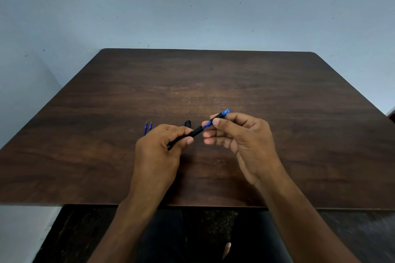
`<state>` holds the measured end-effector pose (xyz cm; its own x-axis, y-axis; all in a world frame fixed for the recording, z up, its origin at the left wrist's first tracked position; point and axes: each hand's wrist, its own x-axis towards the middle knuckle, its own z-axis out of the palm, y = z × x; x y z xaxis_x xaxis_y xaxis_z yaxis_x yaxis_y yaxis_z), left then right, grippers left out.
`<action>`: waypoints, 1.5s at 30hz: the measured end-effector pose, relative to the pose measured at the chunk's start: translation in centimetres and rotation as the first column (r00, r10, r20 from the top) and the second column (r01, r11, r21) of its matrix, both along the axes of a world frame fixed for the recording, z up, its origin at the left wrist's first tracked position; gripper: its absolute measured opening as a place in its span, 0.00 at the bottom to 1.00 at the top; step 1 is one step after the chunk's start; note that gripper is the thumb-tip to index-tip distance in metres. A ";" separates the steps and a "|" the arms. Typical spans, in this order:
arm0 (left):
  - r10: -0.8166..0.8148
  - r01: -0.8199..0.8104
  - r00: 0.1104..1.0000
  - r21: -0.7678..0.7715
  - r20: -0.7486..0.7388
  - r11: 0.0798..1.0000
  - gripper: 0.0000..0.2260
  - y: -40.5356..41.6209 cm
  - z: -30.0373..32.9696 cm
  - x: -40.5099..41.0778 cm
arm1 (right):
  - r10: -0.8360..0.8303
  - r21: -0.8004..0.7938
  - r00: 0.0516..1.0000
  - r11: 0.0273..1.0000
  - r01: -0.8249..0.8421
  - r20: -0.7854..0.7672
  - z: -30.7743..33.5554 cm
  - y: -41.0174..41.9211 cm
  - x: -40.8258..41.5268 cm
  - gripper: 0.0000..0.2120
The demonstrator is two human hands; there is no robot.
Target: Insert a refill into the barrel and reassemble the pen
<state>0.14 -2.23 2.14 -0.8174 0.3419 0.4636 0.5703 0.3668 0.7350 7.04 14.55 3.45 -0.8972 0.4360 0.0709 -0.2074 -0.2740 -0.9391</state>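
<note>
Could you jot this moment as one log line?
left hand: grips pen | right hand: pinches its blue end | table: two refills, black cap

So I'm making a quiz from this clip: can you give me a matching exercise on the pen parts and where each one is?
Things:
1. black pen barrel
2. blue pen end
3. two blue refills
4. small black cap

Places:
A. lying on the table, left of the left hand
B. gripped by the left hand
C. on the table just beyond the left hand's fingers
D. pinched by the right hand

Pairs: 1-B, 2-D, 3-A, 4-C
</note>
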 end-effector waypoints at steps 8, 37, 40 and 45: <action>0.001 -0.001 1.000 -0.005 -0.001 1.000 0.12 0.0 0.1 0.2 | -0.023 0.071 0.999 0.997 0.021 0.028 -1.1 -0.3 -0.4 0.04; -0.002 0.002 1.000 0.005 0.012 1.000 0.12 -0.1 0.1 0.2 | -0.017 0.126 0.999 0.992 0.012 0.038 -0.9 0.4 -0.2 0.08; 0.004 -0.004 1.000 -0.008 0.000 1.000 0.12 -0.1 0.2 0.3 | -0.050 0.144 0.997 0.989 0.042 0.057 -0.8 0.2 -0.3 0.12; -0.002 0.002 1.000 -0.028 0.018 1.000 0.15 -0.2 0.2 0.3 | -0.038 0.174 0.997 0.984 0.027 0.065 -0.6 0.2 -0.2 0.18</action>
